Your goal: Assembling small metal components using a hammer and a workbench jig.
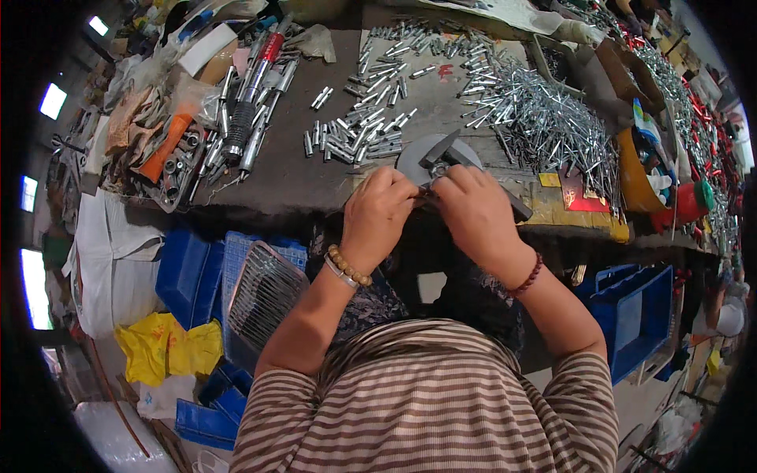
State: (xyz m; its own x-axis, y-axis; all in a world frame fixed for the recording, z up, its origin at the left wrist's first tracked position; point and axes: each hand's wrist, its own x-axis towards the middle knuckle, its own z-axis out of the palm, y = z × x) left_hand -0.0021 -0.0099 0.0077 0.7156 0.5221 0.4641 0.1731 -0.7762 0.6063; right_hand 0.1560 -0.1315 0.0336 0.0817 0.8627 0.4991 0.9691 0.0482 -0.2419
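My left hand [377,217] and my right hand [477,213] meet at the table's near edge, in front of a round grey metal disc [412,160]. The fingers of both are pinched together. Whatever lies between them is small and mostly covered by the fingers, so I cannot name it. A hammer [441,147] rests on the disc, its head just beyond my right fingers. What looks like its handle end shows to the right of that hand. To the left of the disc lie several short shiny metal tubes [359,135], apart from my hands.
Thin metal rods [544,118] form a large heap at right, near a yellow tub [637,175] and a red container [684,203]. At left, a tray holds tools and an orange piece [167,150]. Blue bins [185,276] stand below the table on both sides.
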